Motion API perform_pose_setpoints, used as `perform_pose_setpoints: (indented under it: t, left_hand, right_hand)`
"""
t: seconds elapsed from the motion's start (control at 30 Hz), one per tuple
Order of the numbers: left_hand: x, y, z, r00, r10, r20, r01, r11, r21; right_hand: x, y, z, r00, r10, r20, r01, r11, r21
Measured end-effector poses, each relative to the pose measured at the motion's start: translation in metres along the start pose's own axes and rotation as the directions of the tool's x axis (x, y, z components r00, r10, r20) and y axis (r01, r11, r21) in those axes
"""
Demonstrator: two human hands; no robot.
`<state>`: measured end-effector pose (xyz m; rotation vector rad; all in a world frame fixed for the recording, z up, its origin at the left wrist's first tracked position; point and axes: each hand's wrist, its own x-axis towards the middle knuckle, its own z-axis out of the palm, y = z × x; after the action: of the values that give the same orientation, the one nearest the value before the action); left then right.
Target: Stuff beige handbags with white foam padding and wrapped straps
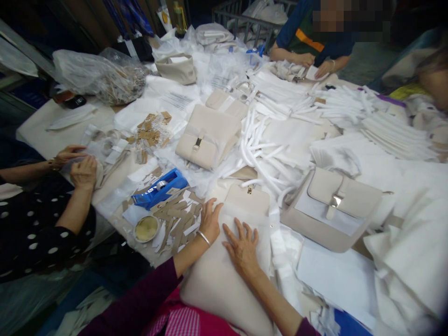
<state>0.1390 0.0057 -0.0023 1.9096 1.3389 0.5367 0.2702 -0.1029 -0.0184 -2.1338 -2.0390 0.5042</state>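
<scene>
A cream handbag (241,205) lies in front of me inside a clear plastic bag, its gold clasp toward the table's middle. My left hand (209,221) rests flat on its left edge, fingers stretched out, a thin bangle on the wrist. My right hand (242,245) lies flat on the bag's middle, fingers spread. Neither hand holds anything.
A blue tape dispenser (161,187), a small round tin (146,228) and several cardboard tags lie to the left. Two more cream handbags (206,136) (334,205) and white foam tubes (266,154) fill the middle. Other people's hands work at the left (81,168) and far side (308,60).
</scene>
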Motion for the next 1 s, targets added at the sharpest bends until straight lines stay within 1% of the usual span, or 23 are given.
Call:
perform_pose_setpoints:
  t: [0.03, 0.07, 0.1, 0.13, 0.17, 0.2, 0.27, 0.33, 0.4, 0.43, 0.5, 0.57, 0.67, 0.73, 0.8, 1.0]
  left_hand:
    - [0.002, 0.008, 0.001, 0.991, 0.11, 0.075, -0.114, 0.992, 0.051]
    - [0.004, 0.014, 0.004, 0.966, 0.199, 0.164, -0.21, 0.976, 0.052]
    - [0.005, 0.018, 0.008, 0.935, 0.257, 0.244, -0.271, 0.962, 0.027]
    - [0.007, 0.019, 0.014, 0.915, 0.274, 0.295, -0.289, 0.957, 0.006]
    - [0.007, 0.017, 0.021, 0.914, 0.255, 0.315, -0.271, 0.963, 0.007]
    - [0.008, 0.013, 0.028, 0.926, 0.212, 0.311, -0.232, 0.972, 0.03]
    - [0.007, 0.002, 0.039, 0.953, 0.131, 0.274, -0.163, 0.982, 0.099]
    - [0.005, -0.007, 0.046, 0.959, 0.12, 0.257, -0.161, 0.976, 0.146]
    - [0.004, -0.01, 0.047, 0.955, 0.142, 0.26, -0.19, 0.967, 0.172]
    - [0.003, -0.01, 0.047, 0.953, 0.148, 0.264, -0.2, 0.962, 0.184]
    - [0.002, -0.007, 0.045, 0.949, 0.151, 0.276, -0.213, 0.954, 0.209]
    - [0.002, -0.005, 0.045, 0.945, 0.151, 0.29, -0.224, 0.945, 0.237]
    - [0.002, -0.004, 0.045, 0.94, 0.169, 0.296, -0.256, 0.923, 0.288]
    - [0.002, -0.004, 0.046, 0.942, 0.18, 0.283, -0.269, 0.909, 0.318]
    - [0.002, -0.005, 0.046, 0.949, 0.173, 0.263, -0.259, 0.904, 0.339]
    - [-0.001, -0.01, 0.052, 0.973, 0.128, 0.192, -0.201, 0.879, 0.432]
  right_hand:
    - [0.0, 0.0, 0.0, 1.0, -0.004, -0.003, 0.004, 1.0, 0.001]
    - [0.001, 0.0, 0.001, 1.0, -0.006, -0.007, 0.006, 1.0, 0.001]
    - [0.001, 0.0, 0.002, 1.0, -0.007, -0.013, 0.007, 1.0, 0.002]
    - [0.0, 0.001, 0.003, 1.0, -0.008, -0.023, 0.008, 1.0, 0.01]
    - [0.0, 0.002, 0.005, 0.999, -0.008, -0.036, 0.009, 1.0, 0.027]
    - [-0.001, 0.004, 0.007, 0.998, -0.005, -0.057, 0.008, 0.998, 0.058]
    - [-0.002, 0.009, 0.011, 0.991, 0.029, -0.128, -0.008, 0.987, 0.162]
    - [-0.003, 0.015, 0.014, 0.968, 0.125, -0.218, -0.061, 0.958, 0.28]
    - [-0.001, 0.021, 0.013, 0.944, 0.207, -0.257, -0.12, 0.941, 0.316]
    - [0.0, 0.024, 0.011, 0.946, 0.212, -0.245, -0.138, 0.948, 0.285]
    - [0.006, 0.031, 0.004, 0.973, 0.162, -0.164, -0.136, 0.978, 0.158]
    - [0.014, 0.037, -0.007, 0.994, 0.1, -0.049, -0.099, 0.995, 0.012]
    - [0.026, 0.048, -0.022, 0.996, 0.028, 0.08, -0.017, 0.991, -0.134]
    - [0.033, 0.054, -0.029, 0.99, -0.026, 0.137, 0.048, 0.986, -0.162]
    - [0.036, 0.059, -0.033, 0.985, -0.047, 0.167, 0.073, 0.985, -0.155]
    - [0.039, 0.065, -0.036, 0.984, 0.033, 0.176, -0.016, 0.996, -0.093]
